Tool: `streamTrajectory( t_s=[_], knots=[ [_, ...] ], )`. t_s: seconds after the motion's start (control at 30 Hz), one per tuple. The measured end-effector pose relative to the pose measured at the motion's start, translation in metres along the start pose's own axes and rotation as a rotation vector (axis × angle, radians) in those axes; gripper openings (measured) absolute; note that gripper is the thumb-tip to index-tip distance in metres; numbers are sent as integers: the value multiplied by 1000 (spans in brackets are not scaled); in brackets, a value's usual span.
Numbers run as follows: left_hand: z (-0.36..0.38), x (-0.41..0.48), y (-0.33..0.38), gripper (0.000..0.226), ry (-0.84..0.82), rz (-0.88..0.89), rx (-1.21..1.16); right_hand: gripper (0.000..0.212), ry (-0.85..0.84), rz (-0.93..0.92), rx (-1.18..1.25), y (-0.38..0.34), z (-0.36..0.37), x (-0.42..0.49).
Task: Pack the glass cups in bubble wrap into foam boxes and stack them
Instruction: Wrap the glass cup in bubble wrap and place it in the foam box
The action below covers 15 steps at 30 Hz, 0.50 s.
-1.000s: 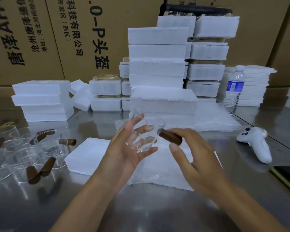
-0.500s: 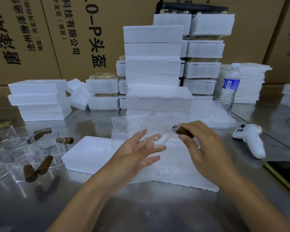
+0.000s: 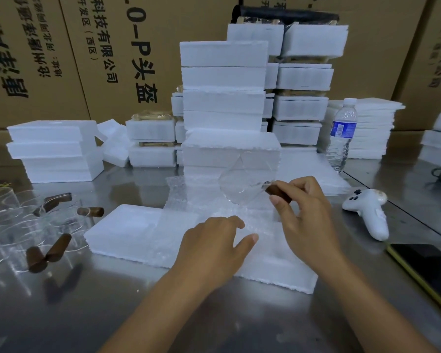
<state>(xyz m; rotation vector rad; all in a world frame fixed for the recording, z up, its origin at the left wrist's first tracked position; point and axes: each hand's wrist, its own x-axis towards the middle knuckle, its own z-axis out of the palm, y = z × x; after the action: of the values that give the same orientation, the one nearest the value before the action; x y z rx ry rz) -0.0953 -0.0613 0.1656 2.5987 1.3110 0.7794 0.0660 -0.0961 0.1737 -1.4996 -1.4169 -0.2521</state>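
Note:
My right hand [image 3: 306,215] pinches the brown wooden handle of a clear glass cup [image 3: 242,184] and holds it tilted above a sheet of bubble wrap [image 3: 222,200]. The bubble wrap lies across flat white foam boxes [image 3: 127,233] in front of me. My left hand [image 3: 214,248] rests palm down on the bubble wrap with its fingers relaxed and spread, holding nothing. Several more glass cups with brown handles [image 3: 36,225] sit on the steel table at the left. Stacks of closed foam boxes [image 3: 224,98] stand behind the cup.
A water bottle [image 3: 341,133] stands at the right, near a pile of thin foam sheets [image 3: 372,128]. A white game controller [image 3: 367,210] and a dark phone [image 3: 428,266] lie at the right on the table. Cardboard cartons [image 3: 87,59] form the back wall.
My left hand has let go of the cup and dropped onto the bubble wrap. My right hand has carried the cup by its handle up and to the right.

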Motion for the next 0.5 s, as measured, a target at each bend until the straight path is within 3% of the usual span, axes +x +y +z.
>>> streamTrajectory(
  t_s=[0.17, 0.37, 0.5],
  knots=[
    [-3, -3, -4, 20, -2, -17, -42, 26, 74, 72, 81, 1, -1, 2],
    [-6, -5, -13, 25, 18, -46, -209, 24, 129, 197, 277, 0, -3, 6],
    [-13, -1, -20, 24, 161, -71, -466, 22, 150, 239, 385, -3, -7, 7]
  ],
)
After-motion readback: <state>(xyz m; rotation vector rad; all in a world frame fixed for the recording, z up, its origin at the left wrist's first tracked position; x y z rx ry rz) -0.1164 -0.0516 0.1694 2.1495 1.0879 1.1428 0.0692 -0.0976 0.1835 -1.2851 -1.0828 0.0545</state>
